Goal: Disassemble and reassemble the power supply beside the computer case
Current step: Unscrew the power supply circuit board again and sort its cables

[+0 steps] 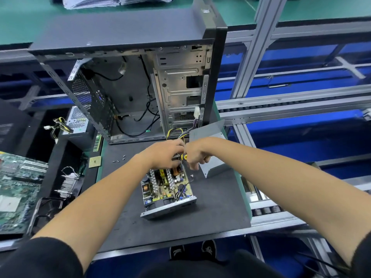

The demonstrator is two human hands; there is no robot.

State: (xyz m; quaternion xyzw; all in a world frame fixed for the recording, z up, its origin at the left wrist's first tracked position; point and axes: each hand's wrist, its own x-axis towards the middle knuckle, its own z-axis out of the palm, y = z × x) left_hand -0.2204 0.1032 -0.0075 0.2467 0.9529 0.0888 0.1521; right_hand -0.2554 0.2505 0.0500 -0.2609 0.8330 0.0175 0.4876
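The power supply point(167, 189) lies open on the black mat, circuit board exposed, its grey cover point(210, 147) just right, near the open computer case point(140, 77).

A black mat point(210, 207) covers the green-edged bench at frame centre. On it stand the open computer case point(128, 81) at top, the uncovered power supply point(167, 194) in the middle, its grey cover point(210, 141) to the right, and loose screws point(120, 159) left of centre.

Electronics assembly workshop; roller conveyor point(281, 109); aluminium framing point(255, 51); loose motherboard point(18, 189)
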